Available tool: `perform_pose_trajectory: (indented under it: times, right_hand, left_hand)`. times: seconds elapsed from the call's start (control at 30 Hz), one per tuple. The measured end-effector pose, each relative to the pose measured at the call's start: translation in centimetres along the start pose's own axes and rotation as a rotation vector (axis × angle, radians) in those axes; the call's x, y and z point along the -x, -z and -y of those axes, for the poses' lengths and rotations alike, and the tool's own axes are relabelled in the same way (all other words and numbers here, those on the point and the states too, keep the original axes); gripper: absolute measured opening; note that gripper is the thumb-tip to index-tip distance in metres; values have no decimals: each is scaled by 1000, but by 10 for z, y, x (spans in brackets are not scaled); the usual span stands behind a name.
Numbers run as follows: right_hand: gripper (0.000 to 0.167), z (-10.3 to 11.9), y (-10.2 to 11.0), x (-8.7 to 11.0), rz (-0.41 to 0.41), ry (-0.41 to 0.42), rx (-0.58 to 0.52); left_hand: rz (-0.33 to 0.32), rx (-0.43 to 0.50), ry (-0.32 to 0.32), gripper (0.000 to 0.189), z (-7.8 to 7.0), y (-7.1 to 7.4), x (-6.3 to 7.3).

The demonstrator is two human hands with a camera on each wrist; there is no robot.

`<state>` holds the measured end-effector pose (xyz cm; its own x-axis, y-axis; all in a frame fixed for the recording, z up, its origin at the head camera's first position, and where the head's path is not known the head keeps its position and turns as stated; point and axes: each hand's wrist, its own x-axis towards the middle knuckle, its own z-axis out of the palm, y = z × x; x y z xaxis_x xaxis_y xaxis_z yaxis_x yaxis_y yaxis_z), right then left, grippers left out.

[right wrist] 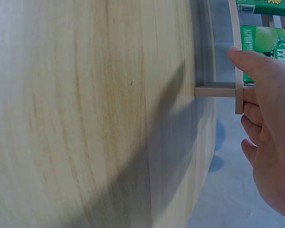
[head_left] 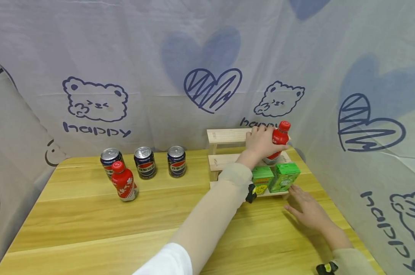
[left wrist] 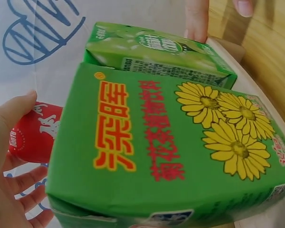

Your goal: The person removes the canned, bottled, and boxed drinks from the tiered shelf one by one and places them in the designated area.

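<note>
My left hand [head_left: 260,143] grips a red drink bottle [head_left: 281,138] upright at the right part of a stepped wooden rack [head_left: 224,162], over its middle tier. In the left wrist view, the thumb and fingers lie on either side of the bottle [left wrist: 37,130], partly hidden by a green chrysanthemum tea carton [left wrist: 156,142]. That carton and a lighter green juice carton [head_left: 284,177] stand on the lowest tier. My right hand [head_left: 307,208] has its fingertips at the rack's front right corner, thumb apart from the fingers. Its thumb [right wrist: 249,61] overlaps the front rail in the right wrist view.
Three dark blue cans stand at the table's back left: a left can [head_left: 110,158], a middle can [head_left: 145,163] and a right can [head_left: 176,162]. Another red bottle [head_left: 124,181] stands before the left can. Printed cloth [head_left: 152,46] hangs around the wooden table [head_left: 90,225].
</note>
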<state>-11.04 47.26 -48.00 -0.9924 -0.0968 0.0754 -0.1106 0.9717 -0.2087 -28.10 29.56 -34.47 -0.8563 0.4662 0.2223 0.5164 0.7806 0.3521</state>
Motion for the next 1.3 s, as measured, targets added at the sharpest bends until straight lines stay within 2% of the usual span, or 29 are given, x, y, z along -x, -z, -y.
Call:
perform_pose_trajectory:
  times: [0.27, 0.47, 0.9, 1.3]
  right_hand:
    - [72, 0, -1, -1, -24, 17, 1]
    - [72, -1, -4, -2, -4, 4, 0]
    - [72, -1, -3, -1, -17, 23, -5]
    - [73, -3, -3, 0, -10, 12, -5]
  left_hand:
    - [6, -39, 4, 77, -1, 2, -1]
    - [4, -41, 1, 74, 0, 5, -2]
    - [-8, -78, -6, 70, -2, 13, 3]
    - [-47, -87, -31, 64, -1, 35, 9]
